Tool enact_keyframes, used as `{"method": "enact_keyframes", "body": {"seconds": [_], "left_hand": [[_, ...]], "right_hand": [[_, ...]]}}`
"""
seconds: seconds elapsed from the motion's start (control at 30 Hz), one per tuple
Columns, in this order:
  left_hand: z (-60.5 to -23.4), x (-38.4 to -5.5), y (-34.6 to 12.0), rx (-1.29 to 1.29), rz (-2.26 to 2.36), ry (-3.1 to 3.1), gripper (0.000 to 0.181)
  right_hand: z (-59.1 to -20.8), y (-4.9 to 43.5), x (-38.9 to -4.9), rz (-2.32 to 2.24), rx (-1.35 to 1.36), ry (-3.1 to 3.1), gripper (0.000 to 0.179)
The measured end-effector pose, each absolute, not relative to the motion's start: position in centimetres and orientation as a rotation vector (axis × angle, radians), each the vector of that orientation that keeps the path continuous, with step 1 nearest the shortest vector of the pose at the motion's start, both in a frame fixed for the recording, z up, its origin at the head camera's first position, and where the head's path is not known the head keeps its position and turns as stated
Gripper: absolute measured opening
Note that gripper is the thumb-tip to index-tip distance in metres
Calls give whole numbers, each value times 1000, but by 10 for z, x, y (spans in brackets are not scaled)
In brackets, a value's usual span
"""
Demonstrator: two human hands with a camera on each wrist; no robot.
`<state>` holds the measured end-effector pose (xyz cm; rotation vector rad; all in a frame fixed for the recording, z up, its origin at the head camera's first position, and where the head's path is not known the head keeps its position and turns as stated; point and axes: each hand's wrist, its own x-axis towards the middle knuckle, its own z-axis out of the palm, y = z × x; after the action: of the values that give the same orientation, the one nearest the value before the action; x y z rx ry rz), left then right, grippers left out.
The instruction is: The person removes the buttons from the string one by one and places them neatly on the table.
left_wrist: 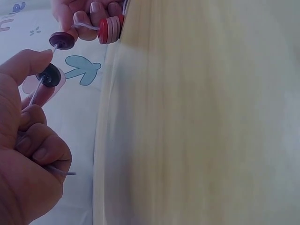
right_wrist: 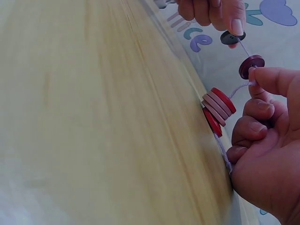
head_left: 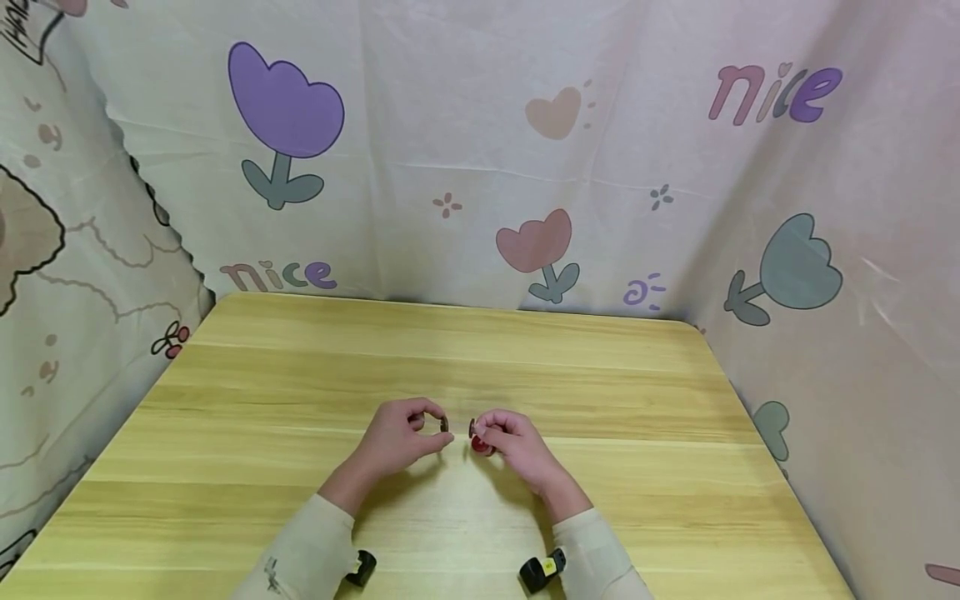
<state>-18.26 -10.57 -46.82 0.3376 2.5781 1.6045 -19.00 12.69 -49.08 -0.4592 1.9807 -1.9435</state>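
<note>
Between thumb and index finger my left hand point(head_left: 396, 435) pinches a black button point(left_wrist: 50, 76). White string passes through this button, and its loose end point(left_wrist: 65, 173) sticks out from under the left hand's curled fingers. Facing it, my right hand point(head_left: 517, 446) pinches the string point(right_wrist: 241, 87) just behind a dark red button point(right_wrist: 252, 66) threaded on it. Farther along, red and pink buttons point(right_wrist: 219, 106) hang in a row beneath the right fingers. More string runs from them toward the right palm. In the head view the two hands are a short gap apart above the table.
The wood-grain table point(head_left: 262, 367) lies under both hands. Printed cloth point(head_left: 420, 125) with flowers and lettering hangs behind it and along both sides. A black wrist camera point(head_left: 542, 571) sits by the right sleeve, another point(head_left: 362, 568) by the left.
</note>
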Motion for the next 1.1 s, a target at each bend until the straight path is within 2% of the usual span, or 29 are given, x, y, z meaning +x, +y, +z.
{"method": "enact_keyframes", "body": {"seconds": [1.1], "left_hand": [[-468,-182,-130,247,1556,2640,23]], "right_hand": [[-492,127,-191,-1950,-457,1977,23]]}}
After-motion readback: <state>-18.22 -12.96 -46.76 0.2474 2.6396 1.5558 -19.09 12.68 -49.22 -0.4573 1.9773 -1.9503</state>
